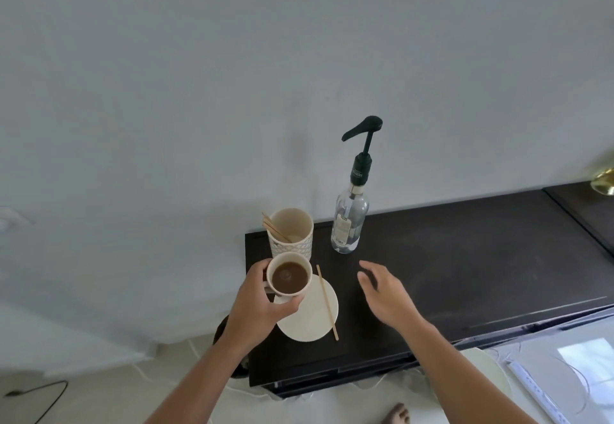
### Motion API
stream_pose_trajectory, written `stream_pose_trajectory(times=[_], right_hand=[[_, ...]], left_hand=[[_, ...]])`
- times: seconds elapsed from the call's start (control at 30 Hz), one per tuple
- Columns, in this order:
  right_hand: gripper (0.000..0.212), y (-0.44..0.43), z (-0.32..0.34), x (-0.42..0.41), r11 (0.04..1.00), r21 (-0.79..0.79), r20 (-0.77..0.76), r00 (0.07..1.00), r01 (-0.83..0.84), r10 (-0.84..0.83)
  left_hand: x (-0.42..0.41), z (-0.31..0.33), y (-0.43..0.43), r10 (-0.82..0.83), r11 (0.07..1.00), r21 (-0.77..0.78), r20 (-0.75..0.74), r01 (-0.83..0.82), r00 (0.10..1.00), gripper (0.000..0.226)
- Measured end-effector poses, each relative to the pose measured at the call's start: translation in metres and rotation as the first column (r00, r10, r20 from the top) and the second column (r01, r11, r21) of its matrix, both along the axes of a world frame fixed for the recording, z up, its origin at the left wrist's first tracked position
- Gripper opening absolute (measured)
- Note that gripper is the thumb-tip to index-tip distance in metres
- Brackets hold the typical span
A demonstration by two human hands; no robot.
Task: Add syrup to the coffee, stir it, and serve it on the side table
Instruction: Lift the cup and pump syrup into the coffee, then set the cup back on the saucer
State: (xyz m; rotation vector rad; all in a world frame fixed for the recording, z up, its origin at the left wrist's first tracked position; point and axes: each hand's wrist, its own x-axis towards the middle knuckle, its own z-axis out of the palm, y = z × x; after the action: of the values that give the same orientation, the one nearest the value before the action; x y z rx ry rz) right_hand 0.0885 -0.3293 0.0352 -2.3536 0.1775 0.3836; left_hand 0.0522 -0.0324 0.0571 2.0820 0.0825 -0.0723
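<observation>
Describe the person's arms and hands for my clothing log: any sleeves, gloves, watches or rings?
Both forearms are bare up to the frame edge, with no sleeves in view. The left hand and right hand wear no gloves, and no watch, bracelet or ring shows on either wrist or on the fingers that are visible.

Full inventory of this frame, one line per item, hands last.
white paper cup of brown coffee: 1, held over the saucer's left edge
round white saucer: 1, front-left of the dark tabletop
loose wooden stir stick: 1, tan, lying across the saucer's right side
patterned white holder cup: 1, behind the coffee, sticks inside
clear glass syrup bottle with black pump: 1, back, near wall
brass object: 1, far right, cut off
left hand: gripping the coffee cup
right hand: open, empty, above the tabletop
</observation>
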Motion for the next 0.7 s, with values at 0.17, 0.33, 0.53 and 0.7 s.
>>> stream_pose_trajectory(times=[0.17,0.33,0.53,0.7], right_hand=[[0.062,0.011,-0.038,-0.013,0.978,-0.137,-0.076,0.986,-0.159,0.15],[0.074,0.014,-0.065,-0.024,0.913,-0.313,-0.038,0.964,-0.263,0.264],[0.074,0.012,-0.079,-0.027,0.888,-0.37,-0.004,0.956,-0.275,0.294],[0.074,0.013,-0.083,-0.026,0.882,-0.381,-0.017,0.956,-0.278,0.294]], left_hand=[[-0.012,-0.035,-0.001,0.012,1.0,0.021,-0.077,-0.01,0.997,0.089],[-0.016,-0.054,-0.003,0.018,1.0,0.012,-0.117,-0.016,0.993,0.089],[-0.017,-0.064,-0.008,0.035,0.999,0.035,-0.108,-0.032,0.993,0.088],[-0.013,-0.069,-0.015,0.01,1.0,0.015,-0.091,-0.009,0.996,0.087]])
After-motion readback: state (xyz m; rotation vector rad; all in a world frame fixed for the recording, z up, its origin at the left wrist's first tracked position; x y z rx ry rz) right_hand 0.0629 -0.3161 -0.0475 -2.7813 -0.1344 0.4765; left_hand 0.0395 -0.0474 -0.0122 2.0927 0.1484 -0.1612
